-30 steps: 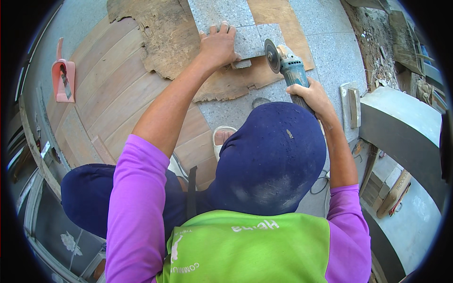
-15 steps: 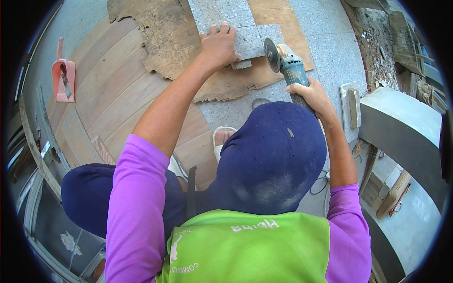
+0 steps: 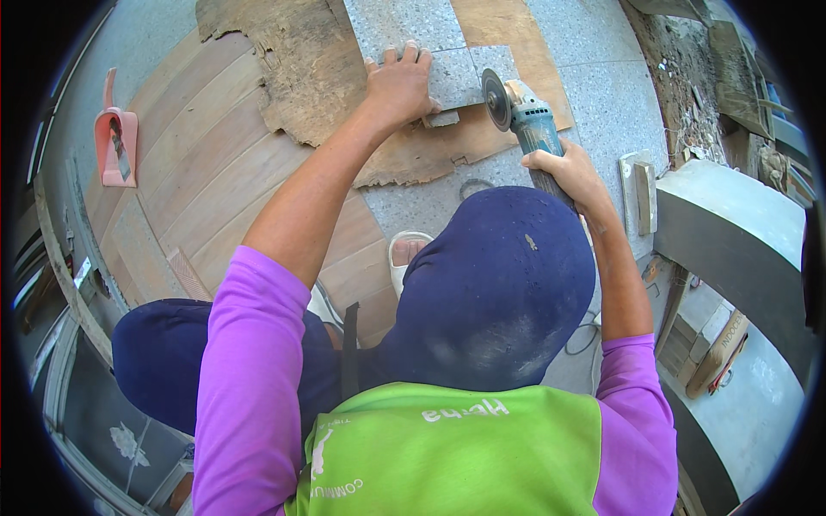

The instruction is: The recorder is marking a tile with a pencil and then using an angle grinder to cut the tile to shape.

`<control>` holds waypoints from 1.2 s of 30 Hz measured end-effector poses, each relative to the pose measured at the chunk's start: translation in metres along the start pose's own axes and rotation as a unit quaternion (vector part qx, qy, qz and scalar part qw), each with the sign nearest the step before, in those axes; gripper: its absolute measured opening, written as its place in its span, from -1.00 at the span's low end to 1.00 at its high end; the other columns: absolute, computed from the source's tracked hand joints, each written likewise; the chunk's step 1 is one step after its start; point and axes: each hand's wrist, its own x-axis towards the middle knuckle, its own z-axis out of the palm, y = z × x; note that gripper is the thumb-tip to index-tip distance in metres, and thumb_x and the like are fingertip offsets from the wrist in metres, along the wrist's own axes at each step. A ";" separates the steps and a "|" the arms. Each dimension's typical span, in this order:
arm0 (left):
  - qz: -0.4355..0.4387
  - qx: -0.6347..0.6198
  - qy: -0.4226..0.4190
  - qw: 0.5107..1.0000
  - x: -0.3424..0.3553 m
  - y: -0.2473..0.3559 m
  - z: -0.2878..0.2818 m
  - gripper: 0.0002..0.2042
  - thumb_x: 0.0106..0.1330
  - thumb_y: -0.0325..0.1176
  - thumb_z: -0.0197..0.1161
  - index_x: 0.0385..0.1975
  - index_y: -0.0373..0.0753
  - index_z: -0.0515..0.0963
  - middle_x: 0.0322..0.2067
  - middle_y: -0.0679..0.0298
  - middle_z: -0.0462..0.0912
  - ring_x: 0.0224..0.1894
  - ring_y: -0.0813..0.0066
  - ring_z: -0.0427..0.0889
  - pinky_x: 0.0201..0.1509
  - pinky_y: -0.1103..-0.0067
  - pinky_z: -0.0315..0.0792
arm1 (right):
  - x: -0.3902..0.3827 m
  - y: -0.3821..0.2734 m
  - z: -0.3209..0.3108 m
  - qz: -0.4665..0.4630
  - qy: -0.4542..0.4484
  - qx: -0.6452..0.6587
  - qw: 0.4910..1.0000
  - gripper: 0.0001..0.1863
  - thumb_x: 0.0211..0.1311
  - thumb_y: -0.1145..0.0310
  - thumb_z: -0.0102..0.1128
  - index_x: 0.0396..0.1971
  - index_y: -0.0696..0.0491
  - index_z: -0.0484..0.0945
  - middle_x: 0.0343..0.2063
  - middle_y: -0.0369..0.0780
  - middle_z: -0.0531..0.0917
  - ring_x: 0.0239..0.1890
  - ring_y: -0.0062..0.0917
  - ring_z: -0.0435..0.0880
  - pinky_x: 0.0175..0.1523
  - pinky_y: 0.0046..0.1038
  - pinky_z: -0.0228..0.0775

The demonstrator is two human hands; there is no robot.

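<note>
My left hand [image 3: 398,84] lies spread on a grey speckled tile [image 3: 411,24], pressing near its lower edge with the fingers apart. A smaller piece of the same tile [image 3: 495,58] sits at its right side. In my right hand [image 3: 568,172] is an angle grinder [image 3: 535,129] with a teal body, my fingers wrapped round its dark rear end. Its round cutting disc [image 3: 496,100] stands upright beside the tile's right edge; I cannot tell whether they touch. Beneath the tile lies a worn wooden board [image 3: 314,73] with ragged edges, and a small block [image 3: 440,119] shows under the tile's near edge.
A pink dustpan [image 3: 116,146] stands at the left on wood-look flooring [image 3: 206,155]. To the right are a plastering float [image 3: 638,191], a curved grey-sided ledge [image 3: 731,232] and rubble [image 3: 680,95]. A cable [image 3: 585,337] runs by my right knee. Metal frames [image 3: 64,370] lie lower left.
</note>
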 end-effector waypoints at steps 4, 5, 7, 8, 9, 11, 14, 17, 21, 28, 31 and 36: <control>-0.001 -0.005 -0.006 1.000 -0.001 0.000 0.000 -0.03 0.16 0.12 0.55 0.53 -0.14 0.26 0.56 0.08 0.22 0.56 -0.12 0.22 0.52 -0.14 0.24 | 0.002 0.001 0.000 0.005 0.000 -0.006 1.000 -0.46 -0.06 0.08 0.50 -0.21 0.22 0.66 -0.50 -0.17 0.65 -0.56 -0.51 0.60 -0.48 -0.44 0.37; -0.001 -0.006 -0.010 1.000 -0.001 0.000 -0.001 -0.03 0.16 0.12 0.55 0.53 -0.14 0.26 0.56 0.08 0.23 0.56 -0.12 0.22 0.52 -0.14 0.24 | 0.003 0.003 0.000 0.004 0.000 -0.002 1.000 -0.46 -0.06 0.08 0.50 -0.21 0.22 0.66 -0.50 -0.17 0.65 -0.55 -0.50 0.60 -0.47 -0.44 0.37; 0.000 -0.004 -0.002 1.000 -0.001 0.000 0.000 -0.03 0.16 0.13 0.55 0.53 -0.14 0.26 0.56 0.08 0.23 0.56 -0.12 0.22 0.52 -0.14 0.24 | 0.005 0.003 0.001 0.003 -0.001 0.002 1.000 -0.46 -0.07 0.08 0.50 -0.21 0.22 0.66 -0.50 -0.17 0.65 -0.55 -0.50 0.60 -0.47 -0.43 0.37; 0.000 -0.002 0.006 1.000 -0.001 -0.001 0.001 -0.03 0.16 0.13 0.55 0.53 -0.14 0.26 0.56 0.07 0.23 0.55 -0.12 0.22 0.52 -0.14 0.24 | 0.005 0.003 0.001 -0.013 0.001 -0.004 1.000 -0.45 -0.06 0.05 0.48 -0.23 0.24 0.65 -0.50 -0.15 0.65 -0.58 -0.49 0.60 -0.51 -0.44 0.38; 0.000 -0.002 0.006 1.000 -0.001 -0.001 0.001 -0.03 0.16 0.13 0.55 0.53 -0.14 0.26 0.56 0.07 0.23 0.55 -0.12 0.22 0.52 -0.14 0.24 | 0.005 0.003 0.002 -0.029 0.004 -0.010 1.000 -0.44 -0.06 0.02 0.45 -0.26 0.25 0.64 -0.51 -0.12 0.64 -0.61 -0.49 0.60 -0.56 -0.45 0.38; 0.001 -0.002 0.001 1.000 -0.001 0.000 0.000 -0.03 0.16 0.13 0.55 0.53 -0.14 0.26 0.56 0.06 0.24 0.55 -0.12 0.23 0.52 -0.14 0.26 | 0.006 0.004 0.002 -0.031 0.005 -0.007 0.999 -0.44 -0.06 0.02 0.45 -0.27 0.25 0.64 -0.52 -0.13 0.64 -0.61 -0.49 0.60 -0.56 -0.45 0.38; -0.001 -0.002 -0.001 1.000 -0.002 0.000 -0.001 -0.03 0.16 0.13 0.55 0.54 -0.14 0.26 0.56 0.07 0.24 0.55 -0.12 0.23 0.51 -0.14 0.27 | 0.006 0.000 0.000 -0.015 -0.001 -0.006 1.000 -0.46 -0.06 0.06 0.47 -0.23 0.24 0.65 -0.50 -0.14 0.65 -0.55 -0.49 0.61 -0.49 -0.44 0.38; 0.000 -0.004 -0.006 1.000 -0.002 0.000 -0.003 -0.02 0.16 0.12 0.55 0.54 -0.14 0.26 0.56 0.07 0.23 0.55 -0.10 0.23 0.52 -0.14 0.27 | 0.003 -0.006 0.001 -0.001 -0.004 -0.005 1.000 -0.46 -0.07 0.10 0.49 -0.17 0.22 0.66 -0.47 -0.15 0.66 -0.50 -0.49 0.62 -0.41 -0.44 0.40; -0.001 -0.005 -0.009 1.000 -0.002 0.001 -0.004 -0.03 0.16 0.12 0.55 0.54 -0.14 0.25 0.56 0.07 0.22 0.55 -0.10 0.23 0.52 -0.14 0.26 | 0.006 -0.003 0.001 -0.004 0.000 0.003 1.000 -0.44 -0.07 0.11 0.49 -0.16 0.24 0.66 -0.47 -0.15 0.66 -0.50 -0.48 0.63 -0.41 -0.44 0.40; 0.001 -0.006 -0.007 1.000 -0.001 0.000 -0.001 -0.03 0.16 0.11 0.55 0.54 -0.14 0.25 0.57 0.07 0.21 0.56 -0.11 0.21 0.52 -0.15 0.25 | 0.008 -0.003 0.002 -0.008 0.001 0.014 1.000 -0.44 -0.07 0.11 0.50 -0.18 0.26 0.65 -0.47 -0.14 0.66 -0.53 -0.48 0.62 -0.46 -0.46 0.38; 0.006 -0.016 0.027 0.999 -0.002 -0.002 0.006 -0.05 0.12 0.09 0.59 0.49 -0.16 0.32 0.53 0.07 0.27 0.52 -0.09 0.28 0.48 -0.21 0.26 | 0.009 -0.004 0.002 -0.010 0.005 0.019 1.000 -0.45 -0.07 0.10 0.49 -0.19 0.25 0.65 -0.49 -0.14 0.66 -0.55 -0.49 0.61 -0.49 -0.45 0.36; 0.013 -0.027 0.056 0.998 -0.001 -0.003 0.011 -0.08 0.08 0.08 0.62 0.43 -0.19 0.38 0.50 0.08 0.33 0.48 -0.05 0.34 0.45 -0.26 0.26 | 0.013 -0.003 0.000 -0.013 -0.006 -0.011 1.000 -0.48 -0.02 0.06 0.45 -0.24 0.24 0.64 -0.47 -0.12 0.66 -0.57 -0.48 0.62 -0.52 -0.43 0.39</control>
